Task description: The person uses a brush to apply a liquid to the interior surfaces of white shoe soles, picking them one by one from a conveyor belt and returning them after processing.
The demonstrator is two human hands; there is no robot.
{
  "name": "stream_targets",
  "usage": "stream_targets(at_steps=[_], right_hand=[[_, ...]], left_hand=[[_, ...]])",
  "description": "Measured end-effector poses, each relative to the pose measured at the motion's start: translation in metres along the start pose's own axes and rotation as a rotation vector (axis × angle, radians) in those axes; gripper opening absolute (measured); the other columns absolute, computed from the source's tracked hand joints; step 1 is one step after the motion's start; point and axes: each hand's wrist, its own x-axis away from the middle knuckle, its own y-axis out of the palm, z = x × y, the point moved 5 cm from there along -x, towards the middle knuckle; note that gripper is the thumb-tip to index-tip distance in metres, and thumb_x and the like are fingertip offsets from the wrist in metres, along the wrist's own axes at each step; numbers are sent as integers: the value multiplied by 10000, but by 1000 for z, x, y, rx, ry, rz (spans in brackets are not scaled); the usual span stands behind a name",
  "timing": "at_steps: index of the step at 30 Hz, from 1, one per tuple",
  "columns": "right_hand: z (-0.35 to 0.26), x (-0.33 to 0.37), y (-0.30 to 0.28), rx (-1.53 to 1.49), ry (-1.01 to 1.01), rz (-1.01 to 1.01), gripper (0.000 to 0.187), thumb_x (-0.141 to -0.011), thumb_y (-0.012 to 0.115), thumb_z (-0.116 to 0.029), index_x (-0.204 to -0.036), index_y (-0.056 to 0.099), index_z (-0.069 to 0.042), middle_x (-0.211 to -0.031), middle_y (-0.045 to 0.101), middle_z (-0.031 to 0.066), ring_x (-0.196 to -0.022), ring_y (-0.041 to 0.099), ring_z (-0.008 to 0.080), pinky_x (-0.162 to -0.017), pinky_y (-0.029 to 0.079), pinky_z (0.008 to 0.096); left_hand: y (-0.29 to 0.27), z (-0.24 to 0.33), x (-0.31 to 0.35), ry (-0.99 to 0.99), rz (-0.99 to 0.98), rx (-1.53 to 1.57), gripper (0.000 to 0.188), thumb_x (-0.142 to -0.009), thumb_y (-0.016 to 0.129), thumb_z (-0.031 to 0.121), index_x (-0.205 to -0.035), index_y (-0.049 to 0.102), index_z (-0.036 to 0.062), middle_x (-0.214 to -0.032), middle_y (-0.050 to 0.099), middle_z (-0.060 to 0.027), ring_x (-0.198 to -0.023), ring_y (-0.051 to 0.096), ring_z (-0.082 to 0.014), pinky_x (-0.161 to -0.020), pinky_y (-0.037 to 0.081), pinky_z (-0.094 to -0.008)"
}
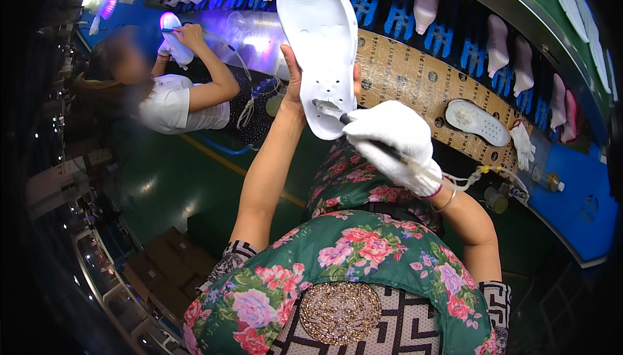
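Upright before me stands a white shoe sole (317, 27), its hollow inner side facing me. My bare left hand (293, 84) is closed around its narrower lower half, thumb on the left edge and fingertips showing at the right edge. A white knitted glove covers my right hand (394, 142), whose fingers are closed on a brush (328, 106) with a dark handle. The bristles lie against the sole's lower part, beside several small dark holes. A thin clear tube (454, 178) runs at my right wrist; where it joins the brush is hidden.
Printed brown cardboard (402, 73) covers the bench ahead, bearing another sole (477, 122) and a white glove (522, 145). Pink-white shoe lasts (426, 6) stand along a blue-slatted conveyor (399, 14). A clear bottle (547, 178) lies at right. On the left a co-worker (188, 105) brushes a lit shoe piece.
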Motion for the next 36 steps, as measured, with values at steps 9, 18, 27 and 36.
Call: stream_targets(at_steps=[9,18,27,36], right_hand=[[5,14,24,-307,201,-124,206,-761,762,-62,-953,737,-129,-941,723,41,-859,691,221,-763,532,338],[-5,17,38,7,-157,-57,351,-700,767,-17,-1027,684,-113,-958,692,74,-804,663,263,-686,510,366],[5,10,35,44,-68,-139,286,-730,765,-13,-994,724,-115,-1023,711,82,-924,677,283,-798,531,367],[15,10,36,-93,124,-110,239,-734,786,-56,-948,728,-146,-930,720,43,-861,695,243,-781,541,345]], left_hand=[[-2,4,3,-183,-65,-81,1145,-682,569,839,-1424,368,-9,-1120,632,-236,-929,690,-345,-739,619,-496],[-8,3,-7,-448,88,-399,953,-787,587,725,-1396,448,4,-1142,646,-237,-910,699,-354,-724,614,-474],[-4,3,-15,-732,129,-801,803,-905,530,652,-1389,506,12,-1287,607,-189,-1123,633,-245,-925,538,-340],[-9,8,-30,-870,-52,-1352,935,-892,394,769,-1434,462,10,-1466,451,-206,-1355,435,-292,-1118,339,-354]])
